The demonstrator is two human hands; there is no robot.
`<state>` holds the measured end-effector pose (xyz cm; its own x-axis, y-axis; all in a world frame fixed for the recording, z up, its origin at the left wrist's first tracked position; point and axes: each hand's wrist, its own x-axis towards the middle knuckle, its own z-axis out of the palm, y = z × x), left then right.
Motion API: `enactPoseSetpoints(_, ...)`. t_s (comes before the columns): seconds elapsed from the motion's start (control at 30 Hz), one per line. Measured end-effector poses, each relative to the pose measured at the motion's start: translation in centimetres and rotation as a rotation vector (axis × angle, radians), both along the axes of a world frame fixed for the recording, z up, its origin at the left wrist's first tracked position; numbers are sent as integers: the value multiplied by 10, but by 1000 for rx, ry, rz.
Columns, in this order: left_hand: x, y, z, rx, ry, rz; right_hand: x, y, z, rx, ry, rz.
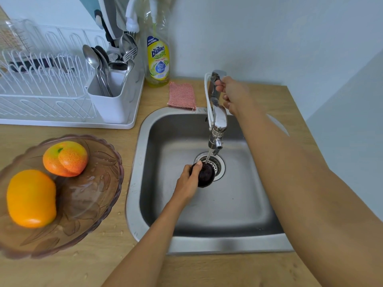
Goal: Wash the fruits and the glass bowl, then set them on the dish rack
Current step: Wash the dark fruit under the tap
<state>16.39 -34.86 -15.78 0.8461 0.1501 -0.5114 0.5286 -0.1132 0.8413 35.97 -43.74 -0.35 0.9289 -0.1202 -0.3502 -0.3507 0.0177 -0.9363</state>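
While water runs from the tap (216, 121), the left hand (187, 182) holds a dark purple fruit (205, 175) under the stream, its fingers (198, 165) curled round the fruit above the drain of the steel sink (145, 162). Left of the sink on the wooden counter (93, 255) stands the glass bowl (93, 193), holding an orange fruit (31, 198) and a peach-like fruit (65, 158) just beside each other. Farther back, the right hand (233, 94) grips the tap's handle with bent fingers. Behind lie a pink scrubbing cloth (182, 95), a bottle of dish soap (157, 59) and the white dish rack (51, 90) with its cutlery holder (112, 100).
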Motion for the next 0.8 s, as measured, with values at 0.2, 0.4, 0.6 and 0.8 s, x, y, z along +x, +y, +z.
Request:
enactPoseSetpoints(0.2, -1, 0, 0, -7, -2, 1, -2, 1, -9, 12, 21, -27)
enactPoseSetpoints(0.4, 0, 0, -1, -4, 0, 2, -16, -7, -11, 54, -37, -15)
enactPoseSetpoints(0.6, -2, 1, 1, -14, -104, 30, -97, -34, -61, -358, -110, 20)
enactPoseSetpoints(0.8, -4, 0, 1, 7, -139, 12, -180, -42, -121, -350, 37, 386)
